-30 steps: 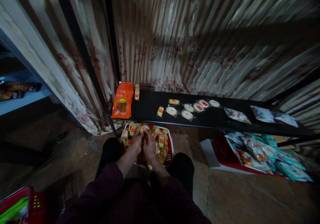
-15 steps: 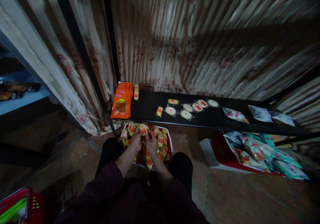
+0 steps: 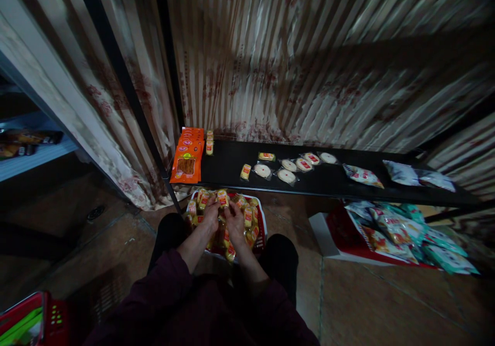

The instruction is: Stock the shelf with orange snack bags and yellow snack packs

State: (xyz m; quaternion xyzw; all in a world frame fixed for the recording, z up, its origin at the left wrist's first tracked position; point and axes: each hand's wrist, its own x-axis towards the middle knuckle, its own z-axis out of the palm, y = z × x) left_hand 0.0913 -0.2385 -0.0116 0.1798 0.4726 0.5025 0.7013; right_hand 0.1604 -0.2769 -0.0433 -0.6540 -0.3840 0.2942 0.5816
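Note:
Between my fingers is a small yellow packaged snack cake (image 3: 223, 198) with a red and white label. My left hand (image 3: 211, 215) is closed on its left side, and my right hand (image 3: 234, 219) grips it from the right. Both hands are over a red and white basket (image 3: 264, 226) standing on the floor between my knees. Many similar wrapped cakes (image 3: 248, 217) fill the basket, partly hidden under my hands and forearms.
Behind the basket runs a low black shelf (image 3: 228, 160) with orange snack packets (image 3: 187, 158), a few yellow cakes and round white wrapped pastries (image 3: 286, 176). Bagged snacks (image 3: 394, 227) fill a red and white box at right. A red basket (image 3: 58, 312) stands lower left.
Both hands stay over the basket with the cake between them, almost unmoved. The view has shifted very slightly.

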